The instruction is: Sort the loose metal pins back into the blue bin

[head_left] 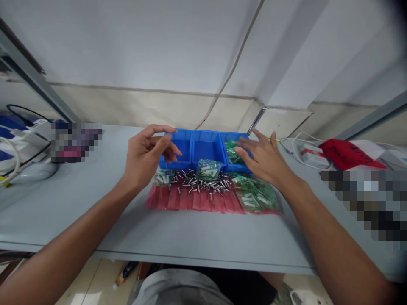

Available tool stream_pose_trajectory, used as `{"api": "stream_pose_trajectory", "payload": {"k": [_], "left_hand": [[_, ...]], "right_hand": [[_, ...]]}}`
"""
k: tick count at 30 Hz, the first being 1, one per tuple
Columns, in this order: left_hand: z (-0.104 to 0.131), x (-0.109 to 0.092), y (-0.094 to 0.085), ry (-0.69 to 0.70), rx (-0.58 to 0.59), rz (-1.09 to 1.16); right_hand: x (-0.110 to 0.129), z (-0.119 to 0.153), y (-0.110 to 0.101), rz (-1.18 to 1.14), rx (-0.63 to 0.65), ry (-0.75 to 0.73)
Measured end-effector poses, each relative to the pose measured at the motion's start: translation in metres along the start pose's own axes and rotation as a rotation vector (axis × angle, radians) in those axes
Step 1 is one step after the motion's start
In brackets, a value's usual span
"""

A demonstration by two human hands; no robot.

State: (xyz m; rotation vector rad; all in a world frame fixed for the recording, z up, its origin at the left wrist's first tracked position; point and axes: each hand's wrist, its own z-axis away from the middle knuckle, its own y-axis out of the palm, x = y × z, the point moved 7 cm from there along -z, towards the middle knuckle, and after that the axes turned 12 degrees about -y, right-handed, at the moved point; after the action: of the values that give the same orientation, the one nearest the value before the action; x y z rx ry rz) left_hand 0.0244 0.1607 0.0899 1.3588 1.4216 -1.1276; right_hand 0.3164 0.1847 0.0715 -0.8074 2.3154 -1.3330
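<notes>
My left hand [151, 152] hovers at the left blue bin [183, 148], fingers bent and apart, with nothing visible in them. Over the right blue bin [237, 167], which holds green-tinted plastic packets [232, 152], my right hand [262, 152] has its fingers spread. Between these two stands a middle blue bin [206, 148]. In front of the bins a pile of metal screws [206, 184] lies on red plastic wrap [193, 201]. A clear packet with white pieces [208, 169] rests on the pile. More green packets [254, 195] lie at the wrap's right end, and another clear packet [163, 178] at its left.
A white computer mouse [40, 170] and a white power strip [38, 131] with cables sit on the left of the grey table [190, 237]. To the right are a red cloth or bag [346, 154], a small white box [313, 156] and cables. The wall stands behind the bins.
</notes>
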Motion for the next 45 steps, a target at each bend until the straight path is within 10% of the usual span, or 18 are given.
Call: {"api": "stream_pose_trajectory", "payload": {"k": [10, 19, 27, 33, 37, 45], "left_hand": [[0.001, 0.002, 0.002, 0.028, -0.026, -0.105], [0.012, 0.02, 0.042, 0.443, 0.236, -0.939], [0.016, 0.019, 0.044, 0.523, 0.214, -0.887], [0.036, -0.016, 0.045, 0.67, 0.117, -0.696], [0.029, -0.012, 0.037, 0.379, 0.115, -0.448], [0.028, 0.013, 0.046, -0.16, 0.237, 0.047]], "right_hand": [[0.1, -0.009, -0.014, -0.001, -0.086, -0.371], [0.081, -0.01, -0.02, -0.421, -0.157, -0.234], [0.042, -0.003, -0.022, -1.11, -0.467, 0.334], [0.063, 0.0, -0.006, -1.191, -0.29, 0.324], [0.08, -0.004, -0.014, -1.177, -0.274, 0.172], [0.114, 0.002, -0.034, -0.154, -0.347, -0.338]]}}
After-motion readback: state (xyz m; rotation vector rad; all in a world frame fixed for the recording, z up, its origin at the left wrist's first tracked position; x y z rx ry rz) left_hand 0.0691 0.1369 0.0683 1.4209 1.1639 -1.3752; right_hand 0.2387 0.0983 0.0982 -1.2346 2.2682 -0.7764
